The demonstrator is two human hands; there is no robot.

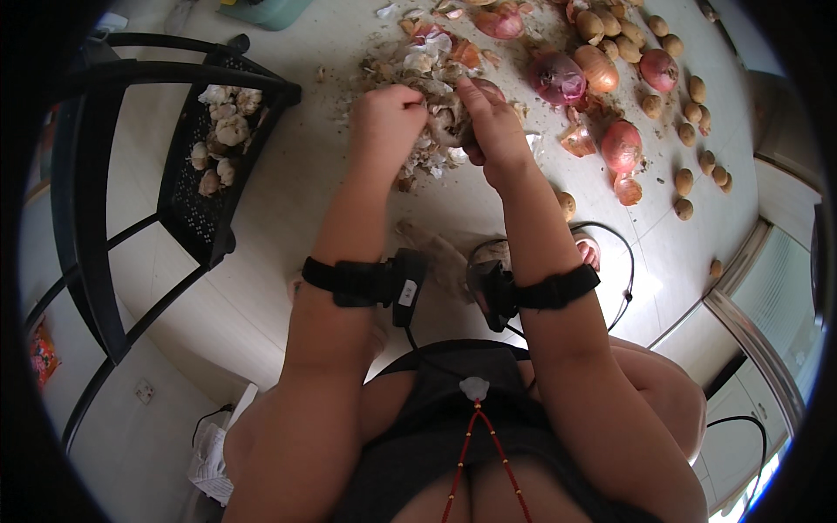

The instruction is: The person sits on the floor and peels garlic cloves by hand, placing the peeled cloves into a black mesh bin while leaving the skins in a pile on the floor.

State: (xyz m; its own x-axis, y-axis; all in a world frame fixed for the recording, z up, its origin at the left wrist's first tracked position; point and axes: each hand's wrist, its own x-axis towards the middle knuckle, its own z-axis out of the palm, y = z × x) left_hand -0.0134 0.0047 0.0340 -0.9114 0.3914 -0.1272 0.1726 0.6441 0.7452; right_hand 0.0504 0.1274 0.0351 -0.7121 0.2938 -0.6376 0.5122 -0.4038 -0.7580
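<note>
My right hand (500, 127) grips a dirty, brownish vegetable (451, 124) with loose, papery outer layers; whether it is an onion or a garlic bulb I cannot tell. Close against its left side, my left hand (390, 121) is curled with thumb and fingertips together; the fingertips are partly hidden, so whether they pinch a bit of skin is unclear. Under and behind both hands lies a heap of dry garlic and onion skins (418, 62) on the floor. A red onion (557, 78) and a yellow onion (596, 68) rest to the right of my right hand.
On the left a black rack (196, 252) holds garlic bulbs (231, 130) on its perforated shelf. Potatoes (629, 49) and more red onions (622, 146) are scattered over the tiles at right. A green container (268, 14) stands at the top. A cable (632, 261) loops near my foot.
</note>
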